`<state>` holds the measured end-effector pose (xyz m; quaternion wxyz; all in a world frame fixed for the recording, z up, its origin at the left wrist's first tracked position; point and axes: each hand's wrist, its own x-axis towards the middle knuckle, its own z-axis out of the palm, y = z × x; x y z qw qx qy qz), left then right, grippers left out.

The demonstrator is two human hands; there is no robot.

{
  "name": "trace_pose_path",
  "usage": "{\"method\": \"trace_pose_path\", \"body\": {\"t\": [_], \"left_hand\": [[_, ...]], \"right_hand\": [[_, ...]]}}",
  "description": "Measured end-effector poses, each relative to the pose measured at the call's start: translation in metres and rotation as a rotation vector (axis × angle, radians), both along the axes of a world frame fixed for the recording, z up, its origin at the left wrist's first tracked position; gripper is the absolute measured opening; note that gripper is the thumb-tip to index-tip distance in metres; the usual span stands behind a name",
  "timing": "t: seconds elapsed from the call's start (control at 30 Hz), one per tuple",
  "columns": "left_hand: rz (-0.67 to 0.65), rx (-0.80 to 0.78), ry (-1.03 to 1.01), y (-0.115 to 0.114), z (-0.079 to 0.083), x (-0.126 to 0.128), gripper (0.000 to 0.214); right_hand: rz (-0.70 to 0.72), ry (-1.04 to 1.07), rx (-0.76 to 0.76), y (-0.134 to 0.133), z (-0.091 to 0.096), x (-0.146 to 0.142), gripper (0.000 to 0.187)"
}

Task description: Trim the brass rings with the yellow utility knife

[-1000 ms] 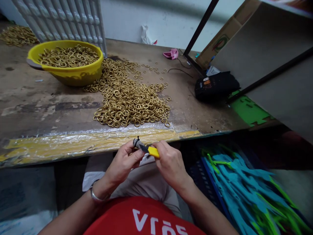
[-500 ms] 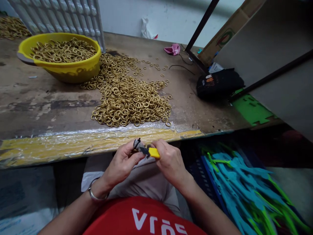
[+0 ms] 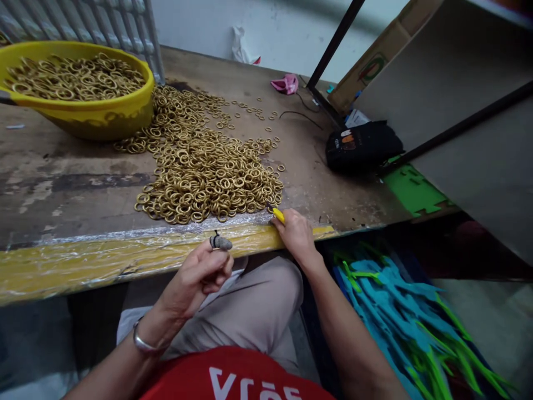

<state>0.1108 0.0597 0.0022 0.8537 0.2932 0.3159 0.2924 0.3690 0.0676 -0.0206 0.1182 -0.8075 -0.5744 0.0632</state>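
Observation:
My right hand point(image 3: 296, 233) grips a yellow-handled knife point(image 3: 278, 214) at the near edge of a heap of brass-coloured rings point(image 3: 208, 172). The knife's short dark tip reaches the rings. My left hand point(image 3: 204, 272) is held above my lap, in front of the table edge. Its fingers are curled in, and whether anything lies inside them is hidden. A grey finger cover point(image 3: 220, 242), bound with black cord, sits on the left index finger.
A yellow basin point(image 3: 104, 114) full of the same rings stands at the back left. Yellow tape point(image 3: 137, 261) lines the table's front edge. A black pouch point(image 3: 362, 145) lies at right, near a pink cloth point(image 3: 285, 84). Below right, a crate holds turquoise and green strips point(image 3: 395, 311).
My hands, together before, have come apart. The right hand with the knife has moved up and forward to the rings. My left hand has shifted left, fingers curling. The view has turned slightly right.

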Motion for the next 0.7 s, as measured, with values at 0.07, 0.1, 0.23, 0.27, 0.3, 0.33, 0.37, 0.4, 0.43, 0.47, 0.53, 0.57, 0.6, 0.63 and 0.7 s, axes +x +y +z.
{"method": "trace_pose_path", "body": {"t": [0.07, 0.1, 0.23, 0.27, 0.3, 0.33, 0.37, 0.4, 0.43, 0.47, 0.53, 0.57, 0.6, 0.63, 0.7], "left_hand": [[-0.004, -0.040, -0.006, 0.003, -0.001, -0.002, 0.027], [-0.016, -0.043, 0.004, 0.004, -0.002, -0.002, 0.030], [-0.014, 0.100, 0.202, 0.003, -0.007, 0.005, 0.032], [0.028, 0.170, 0.267, 0.002, -0.008, 0.008, 0.029], [0.086, 0.254, 0.327, 0.000, -0.008, 0.010, 0.026], [0.144, 0.346, 0.378, -0.002, -0.008, 0.012, 0.023], [0.192, 0.439, 0.421, -0.003, -0.008, 0.013, 0.022], [0.224, 0.527, 0.459, -0.005, -0.007, 0.012, 0.019], [0.243, 0.606, 0.491, -0.006, -0.006, 0.011, 0.016], [0.253, 0.672, 0.519, -0.008, -0.005, 0.010, 0.012], [0.253, 0.755, 0.556, -0.009, -0.003, 0.005, 0.006], [0.250, 0.767, 0.565, -0.010, -0.003, 0.003, 0.003], [0.239, 0.756, 0.567, -0.010, -0.003, 0.001, 0.003], [0.225, 0.717, 0.557, -0.010, -0.002, -0.001, 0.005], [0.181, 0.567, 0.500, -0.010, -0.002, -0.004, 0.011]], "right_hand": [[-0.024, 0.112, -0.007, 0.005, 0.000, 0.002, 0.011], [-0.026, 0.159, -0.009, 0.006, 0.002, 0.002, 0.012], [0.024, 0.530, -0.057, -0.003, 0.021, -0.016, 0.024], [0.029, 0.786, -0.091, -0.007, 0.027, -0.025, 0.027], [0.022, 1.062, -0.130, -0.011, 0.033, -0.034, 0.030], [0.006, 1.291, -0.171, -0.015, 0.038, -0.044, 0.032], [-0.017, 1.467, -0.209, -0.019, 0.042, -0.054, 0.033], [-0.040, 1.576, -0.239, -0.021, 0.045, -0.063, 0.034], [-0.058, 1.641, -0.260, -0.023, 0.048, -0.071, 0.034], [-0.069, 1.678, -0.274, -0.024, 0.049, -0.077, 0.034], [-0.061, 1.702, -0.293, -0.025, 0.049, -0.085, 0.034], [-0.047, 1.693, -0.297, -0.026, 0.049, -0.088, 0.034], [-0.026, 1.668, -0.300, -0.026, 0.050, -0.090, 0.033], [0.002, 1.621, -0.299, -0.028, 0.050, -0.091, 0.033], [0.076, 1.417, -0.230, -0.033, 0.053, -0.091, 0.034]]}}
